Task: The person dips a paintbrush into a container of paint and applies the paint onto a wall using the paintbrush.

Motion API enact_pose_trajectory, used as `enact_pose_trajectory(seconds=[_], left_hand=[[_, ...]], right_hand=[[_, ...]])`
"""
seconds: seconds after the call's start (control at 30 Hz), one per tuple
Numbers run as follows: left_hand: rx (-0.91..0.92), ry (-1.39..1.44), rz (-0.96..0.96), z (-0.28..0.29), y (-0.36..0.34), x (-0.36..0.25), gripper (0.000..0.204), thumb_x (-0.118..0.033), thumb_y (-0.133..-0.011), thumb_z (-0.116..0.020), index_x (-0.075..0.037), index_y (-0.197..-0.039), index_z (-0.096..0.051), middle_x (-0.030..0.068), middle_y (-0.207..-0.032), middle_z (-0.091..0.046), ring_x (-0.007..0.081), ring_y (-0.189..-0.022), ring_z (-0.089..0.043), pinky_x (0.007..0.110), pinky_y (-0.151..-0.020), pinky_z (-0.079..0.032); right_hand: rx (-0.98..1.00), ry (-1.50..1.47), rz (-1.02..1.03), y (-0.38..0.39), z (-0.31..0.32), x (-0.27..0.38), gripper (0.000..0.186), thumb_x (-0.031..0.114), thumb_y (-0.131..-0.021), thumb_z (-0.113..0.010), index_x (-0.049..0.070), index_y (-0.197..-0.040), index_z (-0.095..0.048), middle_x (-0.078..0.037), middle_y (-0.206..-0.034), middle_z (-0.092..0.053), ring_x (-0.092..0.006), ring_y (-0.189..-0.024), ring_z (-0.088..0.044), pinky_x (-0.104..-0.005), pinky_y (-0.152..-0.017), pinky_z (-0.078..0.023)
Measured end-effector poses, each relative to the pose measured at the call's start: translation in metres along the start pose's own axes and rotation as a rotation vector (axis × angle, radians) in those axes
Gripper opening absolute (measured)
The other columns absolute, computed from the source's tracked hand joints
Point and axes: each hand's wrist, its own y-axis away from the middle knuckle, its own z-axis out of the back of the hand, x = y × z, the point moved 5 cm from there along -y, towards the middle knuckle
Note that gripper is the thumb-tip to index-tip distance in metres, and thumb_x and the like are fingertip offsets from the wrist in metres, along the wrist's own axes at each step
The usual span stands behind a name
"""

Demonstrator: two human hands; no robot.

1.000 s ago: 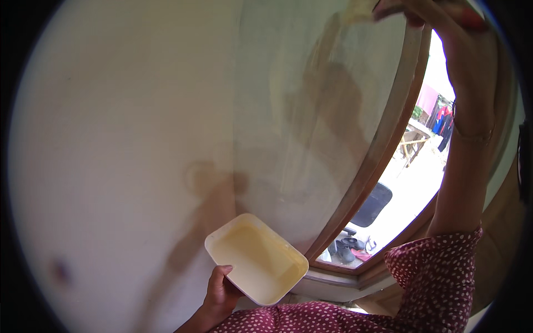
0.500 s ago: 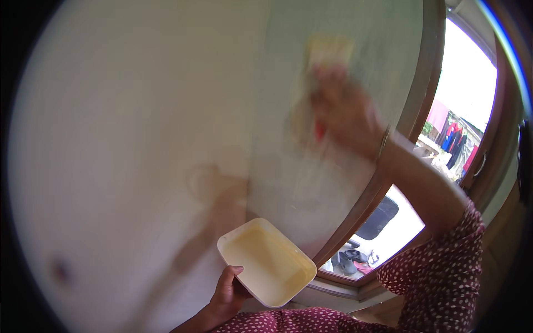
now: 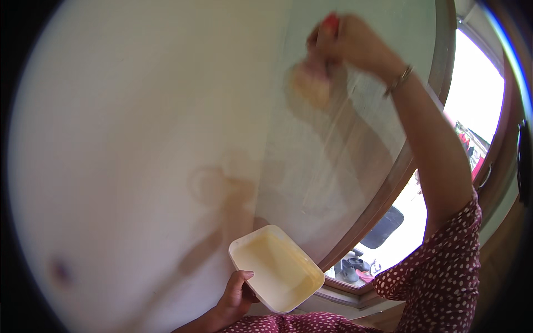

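Note:
My left hand (image 3: 236, 297) grips a white rectangular container (image 3: 280, 266) by its near left side, thumb on the rim. A pale cream liquid lies inside. High on the right, my right hand (image 3: 352, 44) is closed on a brush (image 3: 311, 83) with a red handle. Its pale, blurred bristles point down against the streaked, greyish wall section (image 3: 300, 172); whether they touch it is hard to tell. A plain off-white wall (image 3: 111, 127) fills the left, with shadows of my arm and the container on it.
A wooden-framed opening (image 3: 472, 83) at the right shows a bright yard with hanging clothes (image 3: 477, 158). Low outside it are a dark grey rounded object (image 3: 383, 225) and several shoes (image 3: 352, 266). A metal handle (image 3: 486, 175) sits on the right-hand frame.
My right hand swept from the top right down-left across the section, then rose, the brush now turned bristles-down. The container and my left hand appear slightly lower and farther right.

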Motion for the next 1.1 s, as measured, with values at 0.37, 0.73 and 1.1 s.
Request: enact_pose_trajectory(seconds=[0.37,0.73,1.1], left_hand=[[-0.015,0.012,0.005,-0.008,0.005,-0.009,0.059,-0.038,-0.087,-0.054,-0.005,-0.135,-0.046,0.0125,-0.122,-0.061,0.0261,-0.112,-0.061,0.05,-0.089,-0.053],[-0.004,-0.027,0.018,-0.032,0.014,-0.018,0.063,-0.038,-0.091,-0.047,-0.004,-0.143,-0.038,0.0144,-0.135,-0.053,0.031,-0.125,-0.053,0.053,-0.098,-0.047],[-0.023,-0.009,0.021,0.014,-0.012,0.016,0.068,-0.043,-0.087,-0.052,-0.007,-0.143,-0.038,0.0136,-0.135,-0.051,0.0314,-0.123,-0.052,0.057,-0.095,-0.046]], right_hand=[[-0.335,0.894,0.62,0.0,-0.033,0.039,0.009,0.013,-0.076,-0.068,0.004,-0.079,-0.068,-0.014,-0.1,-0.064,-0.0224,-0.093,-0.065,-0.0337,-0.079,-0.053],[0.296,-0.025,0.243,0.14,-0.139,0.055,0.016,0.022,-0.083,-0.065,0.007,-0.084,-0.069,-0.015,-0.087,-0.065,-0.0332,-0.089,-0.065,-0.0465,-0.075,-0.052],[-0.258,-0.111,0.054,-0.024,0.024,0.003,0.015,0.007,-0.083,-0.067,0.0,-0.096,-0.067,-0.012,-0.094,-0.072,-0.0163,-0.083,-0.069,-0.0293,-0.072,-0.055]])
